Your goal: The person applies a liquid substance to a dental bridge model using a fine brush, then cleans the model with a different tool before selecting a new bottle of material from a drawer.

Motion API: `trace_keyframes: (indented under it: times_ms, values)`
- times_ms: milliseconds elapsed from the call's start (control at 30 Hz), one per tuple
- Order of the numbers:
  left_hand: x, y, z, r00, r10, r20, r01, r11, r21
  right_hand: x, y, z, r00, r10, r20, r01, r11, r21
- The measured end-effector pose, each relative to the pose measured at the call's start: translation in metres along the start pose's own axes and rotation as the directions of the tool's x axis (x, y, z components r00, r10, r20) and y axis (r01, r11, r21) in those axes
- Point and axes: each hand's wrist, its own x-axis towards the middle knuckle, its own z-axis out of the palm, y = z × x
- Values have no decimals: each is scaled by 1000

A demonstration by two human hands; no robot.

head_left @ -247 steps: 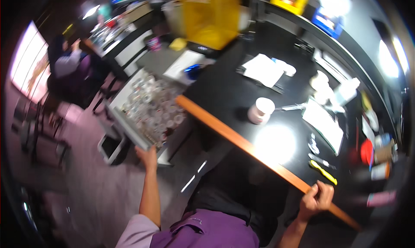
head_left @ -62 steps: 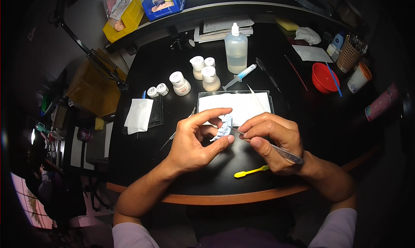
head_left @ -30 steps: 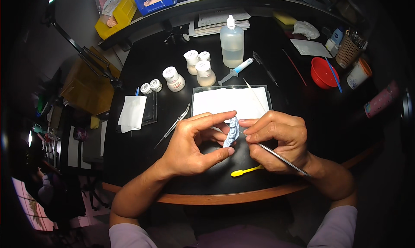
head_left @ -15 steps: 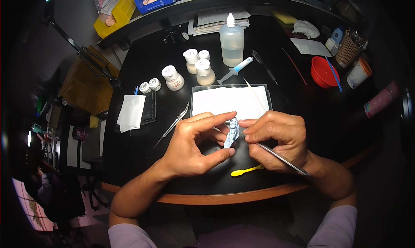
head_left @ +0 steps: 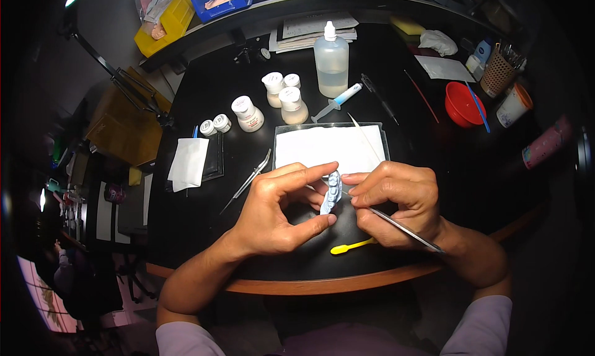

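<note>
Between the thumb and forefinger of my left hand (head_left: 279,204) stands a light blue-grey dental model (head_left: 332,191), its row of teeth turned up toward me. My right hand (head_left: 396,201) pinches a slim metal-handled tool (head_left: 406,228) like a pen; the handle slants down over the wrist. That tool's working tip is hidden by the fingers, close to the model's right side. Under the right hand lies a yellow spoon-ended stick (head_left: 350,247), partly covered. Behind both hands is a tray with a white sheet (head_left: 316,146), and a thin pale pointed stick (head_left: 364,136) rests across it.
Metal tweezers (head_left: 246,181) lie left of my left hand, near a folded white tissue (head_left: 188,160). Farther back stand several white-capped jars (head_left: 248,114), a clear bottle (head_left: 332,64) and a syringe (head_left: 336,103). A red bowl (head_left: 463,105) sits at the right.
The dental model has tilted slightly in my left fingers, showing its tooth surfaces more toward me. Both hands stay in nearly the same place.
</note>
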Motion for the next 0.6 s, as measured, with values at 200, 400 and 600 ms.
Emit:
trace_keyframes:
  times_ms: [200,400,600]
  values:
    - [0,-1,1,1000,-22,7,22,1000,12,-1,1,1,1000,-8,14,9,999,-34]
    - [1,-3,3,998,43,-44,-42,999,22,0,1,0,999,-33,22,34,999,-25]
    - [1,-2,2,999,28,-33,-28,1000,-1,-1,0,0,1000,-15,8,15,1000,-2]
